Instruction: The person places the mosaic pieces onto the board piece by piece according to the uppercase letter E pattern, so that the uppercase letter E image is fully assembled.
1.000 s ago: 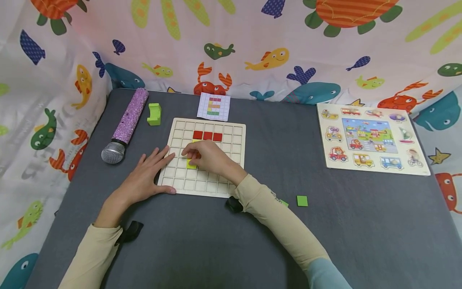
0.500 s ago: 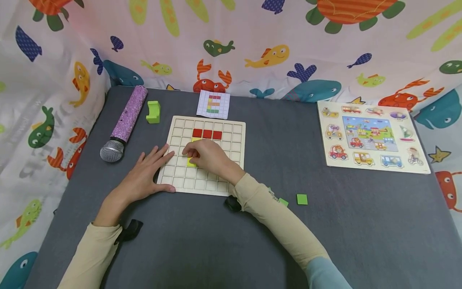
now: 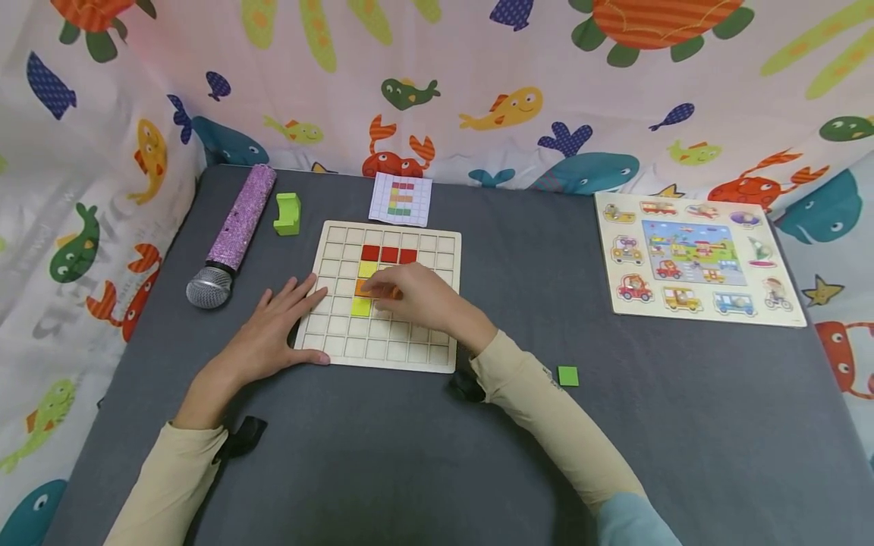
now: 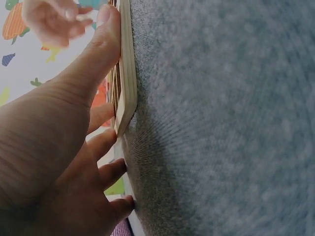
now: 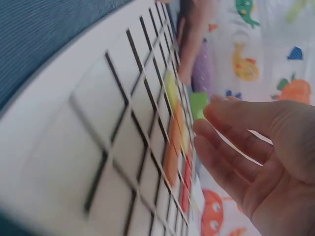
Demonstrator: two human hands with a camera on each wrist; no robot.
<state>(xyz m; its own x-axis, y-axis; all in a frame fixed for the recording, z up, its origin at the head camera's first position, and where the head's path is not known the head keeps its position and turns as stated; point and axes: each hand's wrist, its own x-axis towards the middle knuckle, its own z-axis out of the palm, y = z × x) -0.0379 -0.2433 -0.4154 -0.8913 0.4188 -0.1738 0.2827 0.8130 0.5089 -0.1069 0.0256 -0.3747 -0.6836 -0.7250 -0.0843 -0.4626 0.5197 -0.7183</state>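
Note:
A wooden grid board (image 3: 410,356) holds a row of red tiles (image 3: 389,255), two yellow tiles (image 3: 361,306) and orange tiles (image 3: 359,287) between the yellow ones. My left hand (image 3: 269,334) lies spread against the board's left side, its thumb at the front corner; the left wrist view shows the thumb (image 4: 101,44) along the wooden edge. Over the middle of the board hovers my right hand (image 3: 430,303), fingers loosely bent. In the right wrist view nothing sits between its fingers (image 5: 241,115), and an orange strip of tiles (image 5: 173,147) lies in the grid.
Behind the board lies a small pattern card (image 3: 416,201). A glittery purple microphone (image 3: 239,227) and a green block (image 3: 287,214) are at the left. A picture puzzle board (image 3: 690,250) rests at the back right. One green tile (image 3: 567,376) lies near the right sleeve.
My right hand has shifted right and lifted off the orange tiles, uncovering more of the yellow and orange ones. My left hand has stayed in place.

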